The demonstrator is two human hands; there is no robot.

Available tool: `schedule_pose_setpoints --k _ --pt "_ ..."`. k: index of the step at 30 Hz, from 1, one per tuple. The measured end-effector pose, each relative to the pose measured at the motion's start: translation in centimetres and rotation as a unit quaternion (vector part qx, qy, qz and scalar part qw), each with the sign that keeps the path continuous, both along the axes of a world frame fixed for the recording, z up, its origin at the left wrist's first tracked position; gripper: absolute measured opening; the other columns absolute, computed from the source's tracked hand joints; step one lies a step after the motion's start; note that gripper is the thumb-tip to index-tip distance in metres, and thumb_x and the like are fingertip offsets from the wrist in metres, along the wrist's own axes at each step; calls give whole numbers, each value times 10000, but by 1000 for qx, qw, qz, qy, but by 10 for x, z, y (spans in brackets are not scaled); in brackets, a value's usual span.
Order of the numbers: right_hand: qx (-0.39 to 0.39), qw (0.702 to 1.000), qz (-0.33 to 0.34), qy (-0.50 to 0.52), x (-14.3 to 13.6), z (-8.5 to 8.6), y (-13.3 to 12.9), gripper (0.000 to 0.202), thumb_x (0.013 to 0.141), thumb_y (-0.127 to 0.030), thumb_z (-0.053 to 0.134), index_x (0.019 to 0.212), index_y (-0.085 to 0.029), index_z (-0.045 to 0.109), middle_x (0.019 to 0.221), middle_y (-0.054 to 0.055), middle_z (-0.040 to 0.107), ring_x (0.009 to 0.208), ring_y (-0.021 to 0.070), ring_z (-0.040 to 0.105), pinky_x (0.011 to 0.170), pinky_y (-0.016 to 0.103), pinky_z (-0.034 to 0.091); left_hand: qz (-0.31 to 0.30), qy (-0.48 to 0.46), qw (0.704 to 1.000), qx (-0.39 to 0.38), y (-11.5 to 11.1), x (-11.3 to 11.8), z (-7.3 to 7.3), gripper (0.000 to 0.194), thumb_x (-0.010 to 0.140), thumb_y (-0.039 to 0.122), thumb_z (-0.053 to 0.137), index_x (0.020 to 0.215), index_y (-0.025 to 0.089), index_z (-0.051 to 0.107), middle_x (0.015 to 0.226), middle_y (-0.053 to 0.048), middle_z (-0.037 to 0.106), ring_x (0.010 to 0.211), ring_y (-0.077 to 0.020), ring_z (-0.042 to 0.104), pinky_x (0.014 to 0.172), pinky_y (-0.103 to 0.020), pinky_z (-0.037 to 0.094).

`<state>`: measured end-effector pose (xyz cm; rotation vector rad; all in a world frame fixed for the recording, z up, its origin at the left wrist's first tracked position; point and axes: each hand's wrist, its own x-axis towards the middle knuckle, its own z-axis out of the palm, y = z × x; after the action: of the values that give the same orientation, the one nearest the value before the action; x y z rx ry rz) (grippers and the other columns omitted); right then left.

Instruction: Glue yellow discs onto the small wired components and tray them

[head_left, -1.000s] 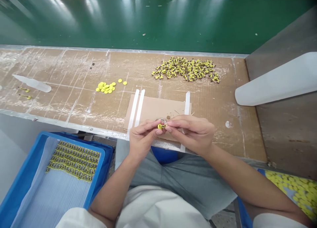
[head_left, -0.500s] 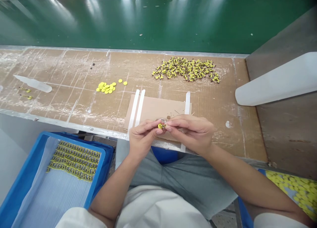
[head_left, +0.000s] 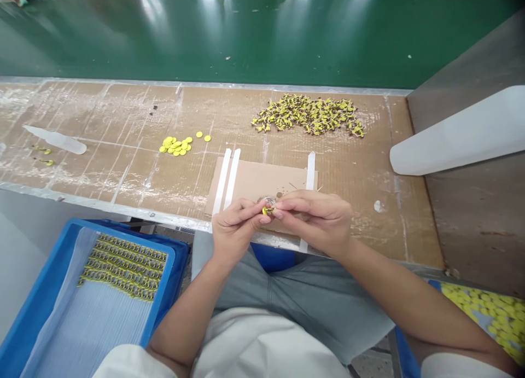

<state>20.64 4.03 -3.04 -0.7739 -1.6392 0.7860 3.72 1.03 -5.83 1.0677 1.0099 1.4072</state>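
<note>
Between my fingertips is a small yellow piece (head_left: 265, 210) with a dark part on its right side; the fingers hide much of it. My left hand (head_left: 235, 225) pinches its yellow end between thumb and forefinger. From the other side my right hand (head_left: 315, 216) is closed on its dark end, fingertips almost meeting the left ones. Just behind the fingers, a small round shiny thing (head_left: 268, 201) shows in part on a cardboard sheet (head_left: 262, 175) fixed with white tape strips. A pile of small yellow-and-dark pieces (head_left: 307, 114) lies farther back.
Several flat yellow discs (head_left: 176, 145) lie left of the sheet. A blue tray (head_left: 68, 241) with rows of yellow-and-dark pieces stands lower left. At lower right is a bin of yellow discs (head_left: 492, 312). A long white object (head_left: 455, 134) leans at the table's right side.
Both hands keep their pinch on the small yellow piece, which has tilted and lowered slightly. At the top left edge, part of another person's hand has come into view.
</note>
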Motion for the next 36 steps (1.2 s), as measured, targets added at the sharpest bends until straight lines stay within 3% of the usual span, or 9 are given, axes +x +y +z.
schedule_pose_setpoints --k 18,36 --pt "-5 1000 28 7 0 -1 3 125 770 -98 752 854 -190 756 754 50 749 682 142 708 635 212 592 7 51 998 20 1 -1 8 273 703 197 832 963 262 781 756 -30 669 713 -126 627 638 -232 534" --pt "-8 998 52 23 4 -3 7 105 776 -108 746 861 -167 758 783 66 750 704 144 715 646 207 588 1 46 999 9 1 0 7 257 739 218 809 991 258 778 775 -27 669 739 -121 632 682 -228 535"
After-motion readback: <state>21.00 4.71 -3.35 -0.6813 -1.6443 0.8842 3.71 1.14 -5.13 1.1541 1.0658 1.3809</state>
